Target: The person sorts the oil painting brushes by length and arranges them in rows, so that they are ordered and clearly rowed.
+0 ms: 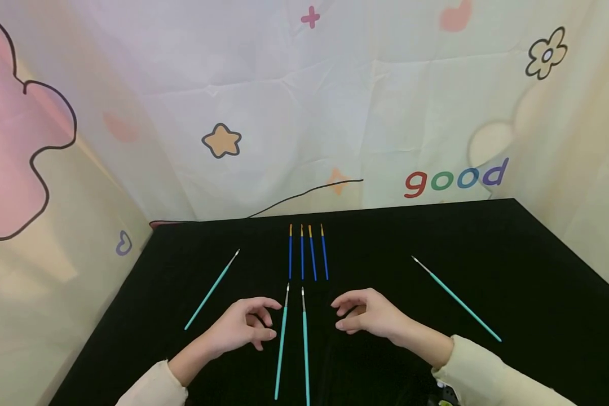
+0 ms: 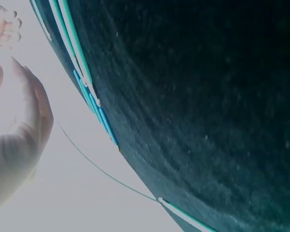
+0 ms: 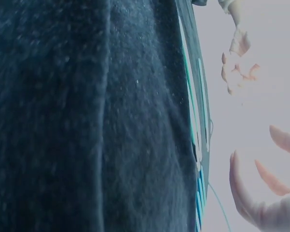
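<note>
My left hand (image 1: 245, 324) hovers above the black table, fingers loosely bent and holding nothing. Just right of its fingertips lies a teal-handled paintbrush (image 1: 281, 352), with a second teal paintbrush (image 1: 305, 355) beside it, both bristles pointing away from me. Across from them my right hand (image 1: 373, 316) is also raised, its fingers loosely curved around empty air. Beyond the hands, several short blue paintbrushes (image 1: 301, 256) with orange-brown tips stand in a row. In both wrist views, the left hand (image 2: 19, 130) and right hand (image 3: 265, 188) appear off the cloth.
One teal paintbrush (image 1: 210, 292) lies slanted at the left, and another (image 1: 459, 301) slants at the right. A black cloth (image 1: 385, 242) covers the table. Behind and at the sides hangs a printed curtain (image 1: 294, 113). A small dark object (image 1: 444, 393) shows partly under the right sleeve.
</note>
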The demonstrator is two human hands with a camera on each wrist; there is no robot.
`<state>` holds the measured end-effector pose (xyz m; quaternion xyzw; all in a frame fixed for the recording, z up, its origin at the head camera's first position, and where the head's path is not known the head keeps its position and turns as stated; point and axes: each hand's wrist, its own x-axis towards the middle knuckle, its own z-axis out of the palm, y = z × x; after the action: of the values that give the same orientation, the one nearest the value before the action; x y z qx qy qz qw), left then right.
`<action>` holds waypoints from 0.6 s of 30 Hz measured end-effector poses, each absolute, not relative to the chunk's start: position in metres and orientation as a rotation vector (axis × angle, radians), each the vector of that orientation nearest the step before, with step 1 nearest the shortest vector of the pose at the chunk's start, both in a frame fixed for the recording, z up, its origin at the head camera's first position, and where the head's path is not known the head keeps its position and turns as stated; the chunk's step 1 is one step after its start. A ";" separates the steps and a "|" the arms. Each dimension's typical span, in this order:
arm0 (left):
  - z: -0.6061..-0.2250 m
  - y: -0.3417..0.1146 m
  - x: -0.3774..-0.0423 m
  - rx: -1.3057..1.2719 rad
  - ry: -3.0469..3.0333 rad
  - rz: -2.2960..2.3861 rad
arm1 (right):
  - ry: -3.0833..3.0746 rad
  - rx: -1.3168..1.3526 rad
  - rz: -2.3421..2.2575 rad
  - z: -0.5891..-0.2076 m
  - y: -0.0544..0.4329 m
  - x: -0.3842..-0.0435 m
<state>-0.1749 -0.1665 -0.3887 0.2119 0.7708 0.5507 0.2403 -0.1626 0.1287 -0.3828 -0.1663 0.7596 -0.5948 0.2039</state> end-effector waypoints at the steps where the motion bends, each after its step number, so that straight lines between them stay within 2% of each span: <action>1: -0.388 -0.167 -0.175 0.587 2.115 1.509 | 2.120 -0.465 -1.658 -0.382 0.131 -0.163; 18: -0.380 -0.181 -0.183 0.674 2.150 1.506 | 2.161 -0.435 -1.641 -0.376 0.160 -0.168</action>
<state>-0.1829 -0.1809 -0.3796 0.2430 0.7749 0.5428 0.2143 -0.1678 0.1595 -0.3763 -0.1553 0.7711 -0.5857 0.1955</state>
